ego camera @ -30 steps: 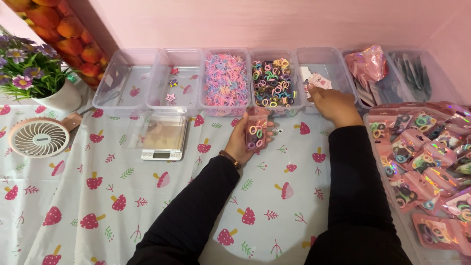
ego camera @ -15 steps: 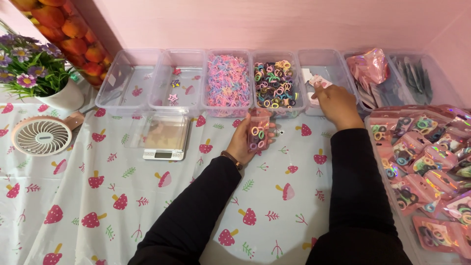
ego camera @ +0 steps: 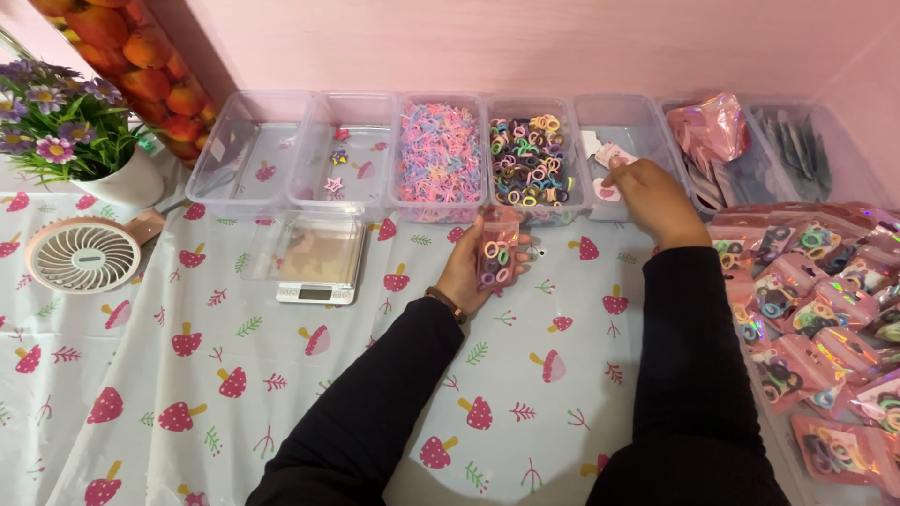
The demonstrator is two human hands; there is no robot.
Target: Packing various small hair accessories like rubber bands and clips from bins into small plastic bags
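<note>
1. Over the far middle of the table, left hand [ego camera: 466,272] grips a small clear pouch [ego camera: 497,248] of coloured hair ties, fingers curled shut around its left edge, pouch upright with its long axis running near-to-far.
2. Right hand [ego camera: 654,199] reaches into the clear bin [ego camera: 628,122] just right of the hair-tie bin [ego camera: 532,159]; fingertips pinched at a small pink-and-white card [ego camera: 614,155]. Cannot tell if the card is actually lifted or only touched.
3. Key relation: card lies at the far-left tip of the right hand, and right and far of the pouch. Right hand is clearly the nearer one; left hand is well apart from it, with the pouch between.
4. Pouch top edge points toward the bins, just near of the hair-tie bin's front wall.
5. Nearby: pastel-ties bin [ego camera: 439,150] far left of the pouch, digital scale [ego camera: 315,258] to the left, finished pink packets [ego camera: 806,309] piled at right.
</note>
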